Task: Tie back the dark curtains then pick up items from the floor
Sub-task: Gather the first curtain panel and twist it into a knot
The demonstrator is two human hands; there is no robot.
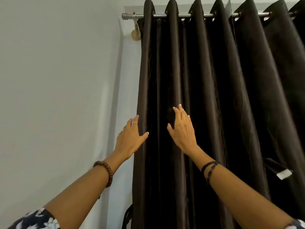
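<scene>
A dark brown curtain (206,96) hangs in deep folds from a metal rod (166,15). My left hand (130,138) lies flat with straight fingers at the curtain's left edge, its thumb touching the outermost fold. My right hand (181,129) presses straight fingers against the second fold, a little higher. A dark tie-back strap (127,215) hangs at the curtain's lower left edge. A second dark band with a white end (280,171) lies across the folds at the right.
A pale wall (57,88) fills the left half of the view. The rod's bracket and a round wooden mount (135,34) sit at the top left of the curtain. The floor is out of view.
</scene>
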